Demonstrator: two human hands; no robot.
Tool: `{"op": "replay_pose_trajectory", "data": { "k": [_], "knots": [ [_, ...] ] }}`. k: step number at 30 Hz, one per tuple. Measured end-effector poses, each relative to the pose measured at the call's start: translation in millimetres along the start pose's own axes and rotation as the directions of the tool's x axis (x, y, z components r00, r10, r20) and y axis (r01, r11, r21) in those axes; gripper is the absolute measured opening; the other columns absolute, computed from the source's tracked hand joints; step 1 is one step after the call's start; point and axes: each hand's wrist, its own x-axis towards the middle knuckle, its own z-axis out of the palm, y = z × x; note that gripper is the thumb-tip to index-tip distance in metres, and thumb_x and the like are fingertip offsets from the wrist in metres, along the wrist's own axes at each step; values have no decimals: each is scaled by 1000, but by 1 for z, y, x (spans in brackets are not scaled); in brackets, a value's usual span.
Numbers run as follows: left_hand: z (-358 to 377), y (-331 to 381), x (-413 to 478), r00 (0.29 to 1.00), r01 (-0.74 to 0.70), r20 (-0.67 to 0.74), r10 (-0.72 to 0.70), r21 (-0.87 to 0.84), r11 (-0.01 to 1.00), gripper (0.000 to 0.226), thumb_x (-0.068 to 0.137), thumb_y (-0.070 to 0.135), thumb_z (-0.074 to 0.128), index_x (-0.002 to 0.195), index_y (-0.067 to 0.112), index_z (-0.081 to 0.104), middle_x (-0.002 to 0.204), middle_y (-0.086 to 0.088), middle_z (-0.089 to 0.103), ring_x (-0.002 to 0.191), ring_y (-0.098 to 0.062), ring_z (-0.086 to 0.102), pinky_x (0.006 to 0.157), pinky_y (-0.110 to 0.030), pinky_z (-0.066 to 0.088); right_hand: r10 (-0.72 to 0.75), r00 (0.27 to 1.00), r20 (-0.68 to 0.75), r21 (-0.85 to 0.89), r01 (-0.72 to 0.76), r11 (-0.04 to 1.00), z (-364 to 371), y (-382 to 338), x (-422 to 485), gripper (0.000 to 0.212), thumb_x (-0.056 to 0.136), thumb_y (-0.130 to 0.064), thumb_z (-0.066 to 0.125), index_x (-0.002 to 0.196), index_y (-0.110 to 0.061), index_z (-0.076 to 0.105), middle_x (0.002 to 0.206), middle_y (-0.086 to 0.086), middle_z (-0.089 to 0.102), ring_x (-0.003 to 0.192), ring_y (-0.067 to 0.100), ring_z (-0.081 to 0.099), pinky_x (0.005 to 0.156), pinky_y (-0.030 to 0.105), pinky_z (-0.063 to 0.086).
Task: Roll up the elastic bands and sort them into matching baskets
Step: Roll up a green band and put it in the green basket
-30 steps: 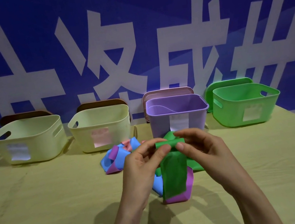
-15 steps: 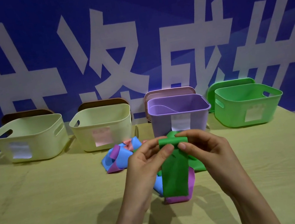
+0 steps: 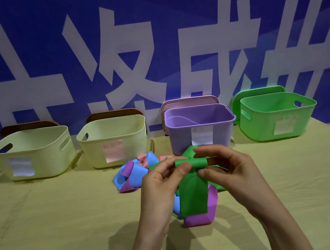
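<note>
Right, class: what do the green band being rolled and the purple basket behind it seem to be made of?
Wide green elastic band: likely thin rubber or latex, smooth and matt; it curls into a soft roll and hangs limp. Purple rectangular basket: apparently moulded plastic, smooth with slight sheen; stiff thin walls, rounded rim.

Blue backdrop (image 3: 161, 5) shows white "成" (neighbours cropped); basket labels (image 3: 202, 135) unreadable.
</note>
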Motion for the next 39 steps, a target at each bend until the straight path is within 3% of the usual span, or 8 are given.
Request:
{"op": "replay_pose_trajectory", "data": {
  "k": [5, 9, 12, 15, 23, 31, 36, 39],
  "knots": [
    [0, -1, -1, 997, -78, -4, 78, 70, 995, 24, 66, 31, 71, 86, 17, 73, 91, -3, 74, 91, -14, 69, 81, -26, 54, 31, 999, -12, -69, -32, 997, -1, 0, 2, 17, 77, -19, 69, 93, -12, 71, 78, 2, 71, 70, 3, 62, 66, 14, 48],
    [3, 0, -1, 996, -93, 3, 93, 82, 992, 21, 68, 24, 69, 86, 14, 72, 88, 1, 75, 89, -9, 69, 78, -21, 53, 15, 1000, -13, -56, -15, 998, -1, 1, 3, 5, 81, -7, 67, 83, -10, 70, 67, -8, 69, 61, -2, 60, 61, 11, 46],
    [2, 0, 1, 999, -49, 14, 48, 76, 996, 28, 67, 30, 70, 90, 14, 72, 93, -3, 74, 95, -19, 69, 86, -33, 54, 13, 999, -48, -31, -15, 999, -1, 4, 4, 6, 78, -13, 68, 83, -9, 71, 68, -7, 69, 62, -1, 59, 61, 11, 46],
    [2, 0, 1, 999, 2, 39, -4, 50, 999, 32, 67, 29, 70, 95, 14, 72, 96, -2, 74, 97, -20, 69, 86, -31, 55, 34, 998, -59, 13, -33, 999, -1, 5, 3, 16, 73, -20, 67, 84, -9, 71, 73, -4, 71, 67, 1, 62, 63, 13, 47],
    [1, 5, -3, 989, 119, 84, -118, -8, 993, 44, 63, 40, 69, 97, 12, 72, 94, -7, 75, 91, -20, 71, 76, -27, 56, 19, 998, -58, 98, -14, 995, -4, 3, 3, 18, 75, 2, 69, 89, -7, 71, 79, 1, 74, 74, 6, 67, 66, 14, 50],
    [-1, 1, 0, 992, 110, 69, -106, -56, 992, 28, 67, 26, 69, 92, 12, 73, 91, -9, 75, 83, -17, 71, 68, -24, 56, -34, 999, -29, 48, 36, 998, -3, 6, 4, 29, 67, 17, 70, 87, -4, 71, 82, -7, 72, 75, -2, 66, 70, 11, 49],
    [-3, -5, 1, 995, 65, 71, -63, -20, 998, 36, 66, 26, 71, 99, 10, 71, 97, -7, 74, 93, -17, 69, 79, -26, 55, 44, 999, 6, 24, -44, 999, -1, 7, 3, 30, 69, -16, 72, 99, -12, 68, 92, -3, 72, 83, 6, 66, 73, 18, 52],
    [-5, -8, 1, 999, 19, 47, -21, 41, 999, 39, 64, 31, 73, 98, 13, 71, 98, -5, 74, 96, -17, 69, 81, -25, 53, 60, 998, -1, -72, -60, 996, 2, 8, 4, 21, 72, -31, 67, 86, -16, 71, 78, -2, 72, 73, 7, 61, 70, 24, 50]
  ]
}}
